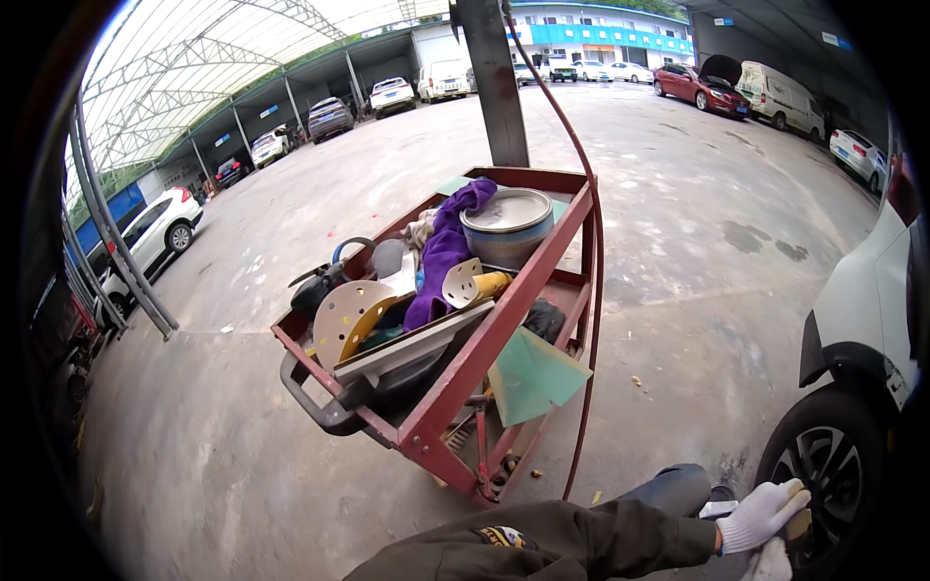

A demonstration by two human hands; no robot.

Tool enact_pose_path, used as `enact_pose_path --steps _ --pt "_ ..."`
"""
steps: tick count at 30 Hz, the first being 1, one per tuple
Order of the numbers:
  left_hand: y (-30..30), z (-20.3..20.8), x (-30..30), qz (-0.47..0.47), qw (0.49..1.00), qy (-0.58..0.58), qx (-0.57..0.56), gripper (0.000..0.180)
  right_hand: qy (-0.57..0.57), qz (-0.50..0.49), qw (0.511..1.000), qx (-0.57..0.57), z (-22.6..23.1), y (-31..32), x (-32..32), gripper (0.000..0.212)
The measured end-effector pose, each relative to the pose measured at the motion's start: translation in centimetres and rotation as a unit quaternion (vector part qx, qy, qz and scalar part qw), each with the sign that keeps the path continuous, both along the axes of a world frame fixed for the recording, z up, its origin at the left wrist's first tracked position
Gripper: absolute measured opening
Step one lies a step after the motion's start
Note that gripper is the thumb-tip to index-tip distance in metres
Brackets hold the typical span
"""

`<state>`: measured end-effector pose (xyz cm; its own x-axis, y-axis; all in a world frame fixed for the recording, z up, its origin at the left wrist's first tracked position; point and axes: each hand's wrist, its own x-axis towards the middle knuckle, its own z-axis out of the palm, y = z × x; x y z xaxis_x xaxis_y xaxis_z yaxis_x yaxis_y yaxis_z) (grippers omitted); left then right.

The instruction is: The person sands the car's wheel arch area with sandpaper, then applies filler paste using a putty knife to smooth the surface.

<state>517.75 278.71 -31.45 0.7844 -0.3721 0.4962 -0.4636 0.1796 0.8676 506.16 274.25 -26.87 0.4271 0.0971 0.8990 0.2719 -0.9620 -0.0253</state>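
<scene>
My left hand, in a white knitted glove, reaches out at the lower right beside the wheel of a white car. Its fingers are bent together, and a small yellowish-tan piece shows just beneath them; what it is I cannot make out. Part of another white glove, my right hand, lies just below, mostly cut off by the picture's edge, with its fingers hidden. A dark sleeve covers my left arm. Close to the left wrist, a small dark and white object rests low by the tyre.
A red metal cart stands ahead, carrying a lidded can, a purple cloth, sanding discs and green sheets. A red hose hangs past its right side. Behind rises a steel post; parked cars line the yard.
</scene>
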Motion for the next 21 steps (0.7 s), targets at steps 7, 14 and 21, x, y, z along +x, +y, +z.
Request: enact_pose_path --steps 7,14,21 --pt "0.7 0.7 -0.6 0.016 0.985 -0.161 0.057 0.023 0.016 -0.108 0.994 0.012 0.3 -1.6 -1.7 0.015" --pt "2.5 1.6 1.9 0.000 0.999 0.009 0.036 0.022 0.037 -0.077 0.982 0.167 0.0 -4.9 -0.7 0.029" --pt "2.1 2.7 0.9 -0.118 0.987 0.094 0.052 0.021 0.225 0.132 0.848 0.462 1.1 -9.0 -3.1 0.023"
